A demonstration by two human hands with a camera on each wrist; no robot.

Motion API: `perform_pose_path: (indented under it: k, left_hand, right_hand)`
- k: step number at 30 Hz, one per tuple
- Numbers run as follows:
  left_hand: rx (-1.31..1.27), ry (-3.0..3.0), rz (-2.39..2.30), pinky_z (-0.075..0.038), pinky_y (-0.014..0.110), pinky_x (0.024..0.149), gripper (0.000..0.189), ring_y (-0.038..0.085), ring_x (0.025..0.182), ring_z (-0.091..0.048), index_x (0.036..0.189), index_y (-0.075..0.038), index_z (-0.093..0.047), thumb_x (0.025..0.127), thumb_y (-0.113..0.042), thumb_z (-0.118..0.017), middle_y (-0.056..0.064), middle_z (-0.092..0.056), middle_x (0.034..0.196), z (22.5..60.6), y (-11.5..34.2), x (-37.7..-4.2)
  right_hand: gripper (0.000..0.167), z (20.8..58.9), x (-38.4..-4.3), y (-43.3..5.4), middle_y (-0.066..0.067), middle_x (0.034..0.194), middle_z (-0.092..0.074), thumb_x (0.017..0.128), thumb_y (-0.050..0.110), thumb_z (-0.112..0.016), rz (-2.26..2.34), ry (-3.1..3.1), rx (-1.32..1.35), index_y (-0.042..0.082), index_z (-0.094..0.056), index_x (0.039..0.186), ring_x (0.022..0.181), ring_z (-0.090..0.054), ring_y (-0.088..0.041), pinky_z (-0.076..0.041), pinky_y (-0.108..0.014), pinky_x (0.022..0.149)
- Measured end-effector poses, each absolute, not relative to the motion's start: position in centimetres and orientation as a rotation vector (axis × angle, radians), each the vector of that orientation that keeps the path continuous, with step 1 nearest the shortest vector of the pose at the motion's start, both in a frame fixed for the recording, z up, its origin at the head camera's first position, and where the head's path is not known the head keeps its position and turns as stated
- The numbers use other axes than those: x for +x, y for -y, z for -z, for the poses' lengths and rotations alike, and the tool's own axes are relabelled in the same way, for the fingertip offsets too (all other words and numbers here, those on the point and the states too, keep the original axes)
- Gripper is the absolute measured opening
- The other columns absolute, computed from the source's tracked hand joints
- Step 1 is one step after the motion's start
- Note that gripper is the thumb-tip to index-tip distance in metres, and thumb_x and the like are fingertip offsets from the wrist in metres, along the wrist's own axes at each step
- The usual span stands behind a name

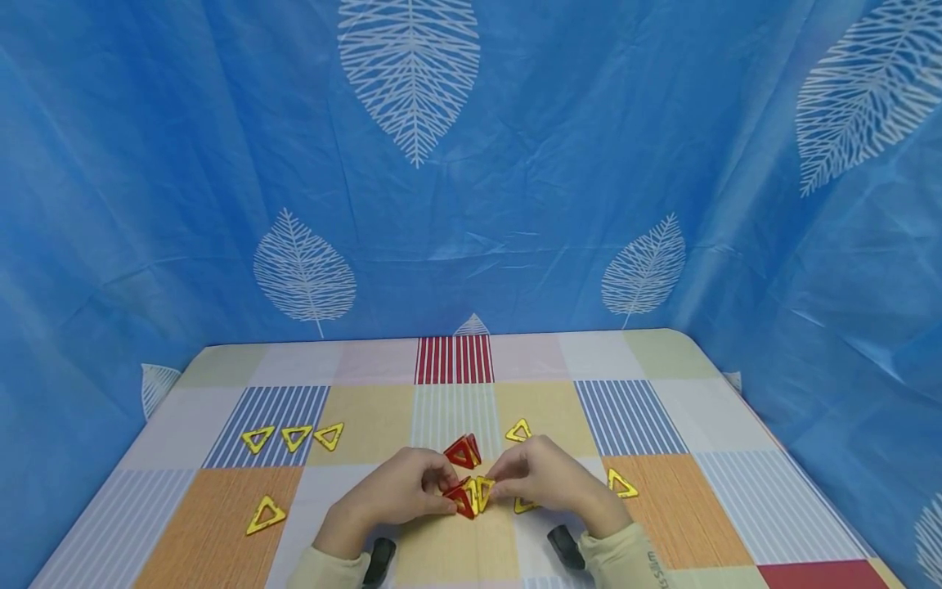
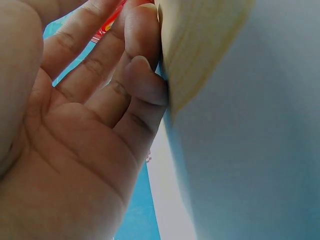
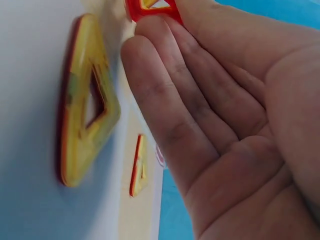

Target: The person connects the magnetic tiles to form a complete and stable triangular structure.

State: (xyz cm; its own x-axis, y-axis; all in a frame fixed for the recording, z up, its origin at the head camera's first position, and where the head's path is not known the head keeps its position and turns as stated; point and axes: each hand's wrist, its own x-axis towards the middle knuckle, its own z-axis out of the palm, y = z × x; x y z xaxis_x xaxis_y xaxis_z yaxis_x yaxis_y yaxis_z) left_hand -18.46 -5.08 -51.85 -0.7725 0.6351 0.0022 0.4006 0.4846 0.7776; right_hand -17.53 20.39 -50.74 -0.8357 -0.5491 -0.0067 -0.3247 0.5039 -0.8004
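At the near middle of the table, in the head view, my left hand [image 1: 397, 487] holds a small cluster of magnetic triangle tiles, with a red triangle tile [image 1: 461, 501] on its near side. My right hand [image 1: 548, 478] pinches a yellow triangle tile [image 1: 484, 492] against the cluster's right side. Just behind stands a small red pyramid of triangle tiles [image 1: 462, 452]. The right wrist view has a red tile [image 3: 172, 11] at my fingertips. In the left wrist view my curled fingers largely hide what they hold.
Flat yellow triangle tiles lie around: several at left, including one nearer tile [image 1: 265, 515]; one behind my right hand [image 1: 518, 430], one partly under it [image 1: 526, 505], and another to its right [image 1: 621, 483]. A patchwork cloth [image 1: 353, 356] covers the table; a blue leaf-print curtain [image 1: 515, 204] hangs behind.
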Motion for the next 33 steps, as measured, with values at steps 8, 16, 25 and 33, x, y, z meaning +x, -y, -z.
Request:
perform_pose_path:
  k: [8, 16, 25, 33]
  left_hand:
    - [0.871, -2.454, -1.159, -0.044, 0.024, 0.056, 0.018, 0.006, 0.064, -0.050, 0.087, -0.017, -0.070, 0.080, -0.017, -0.087, -0.009, -0.060, 0.076, 51.9, 5.2, -18.6]
    - [0.854, -2.458, -1.147, -0.043, 0.024, 0.054, 0.019, 0.006, 0.062, -0.050, 0.086, -0.019, -0.069, 0.080, -0.017, -0.087, -0.012, -0.059, 0.074, 52.2, 5.1, -18.8]
    - [0.828, -2.444, -1.155, -0.044, 0.024, 0.055, 0.019, 0.007, 0.063, -0.051, 0.087, -0.019, -0.070, 0.080, -0.017, -0.087, -0.012, -0.061, 0.076, 52.2, 5.1, -18.8]
    - [0.828, -2.451, -1.164, -0.044, 0.024, 0.055, 0.018, 0.007, 0.063, -0.051, 0.087, -0.018, -0.071, 0.080, -0.017, -0.087, -0.011, -0.062, 0.076, 52.1, 5.1, -18.7]
  right_hand:
    - [0.016, 51.5, -17.5, -19.3, 0.003, 0.087, -0.070, 0.083, 0.012, -0.084, 1.324, -2.479, -0.839, 0.007, -0.075, 0.095, 0.076, -0.066, -0.006, -0.055, -0.025, 0.069]
    - [0.019, 51.9, -17.5, -18.6, 0.007, 0.085, -0.067, 0.081, 0.019, -0.086, 1.270, -2.523, -0.882, 0.014, -0.077, 0.097, 0.078, -0.062, -0.005, -0.053, -0.025, 0.070]
    - [0.019, 52.0, -17.4, -18.4, 0.008, 0.085, -0.066, 0.079, 0.018, -0.087, 1.257, -2.533, -0.857, 0.015, -0.076, 0.095, 0.080, -0.063, -0.007, -0.053, -0.025, 0.072]
    - [0.022, 52.0, -17.4, -18.3, 0.009, 0.084, -0.065, 0.076, 0.018, -0.090, 1.258, -2.553, -0.875, 0.014, -0.076, 0.093, 0.079, -0.063, -0.008, -0.053, -0.024, 0.071]
